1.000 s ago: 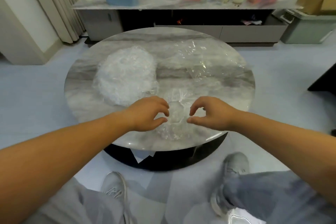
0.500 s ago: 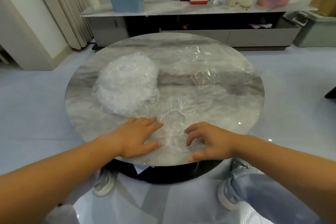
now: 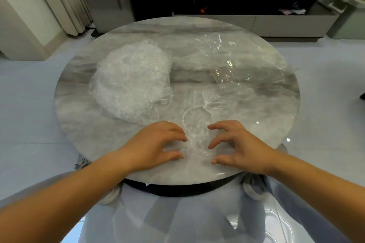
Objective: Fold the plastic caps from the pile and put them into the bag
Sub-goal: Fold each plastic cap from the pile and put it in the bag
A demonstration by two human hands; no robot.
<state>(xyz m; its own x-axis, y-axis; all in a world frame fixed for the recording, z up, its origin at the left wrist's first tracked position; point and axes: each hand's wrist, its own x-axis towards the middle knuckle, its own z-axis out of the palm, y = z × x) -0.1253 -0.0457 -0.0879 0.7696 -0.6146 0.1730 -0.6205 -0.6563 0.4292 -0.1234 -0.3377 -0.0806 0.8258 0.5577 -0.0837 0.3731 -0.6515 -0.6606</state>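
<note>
Round grey-veined marble surface (image 3: 197,31). Pile of plastic caps (image 3: 130,83), crumpled, left of centre. Clear bag (image 3: 239,61), flat at right rear; contents not discernible. One cap (image 3: 197,122), spread flat near the front edge. Left hand (image 3: 156,144) and right hand (image 3: 239,145): fingers arched and spread, tips resting on the cap's two sides.

On the round marble table (image 3: 270,116), one clear plastic cap (image 3: 197,120) lies spread flat near the front edge. The left hand (image 3: 156,144) and right hand (image 3: 241,146) flank it, curved fingertips resting on its sides. The pile of caps (image 3: 132,83) sits left, and the clear bag (image 3: 237,65) lies flat at far right.
</note>
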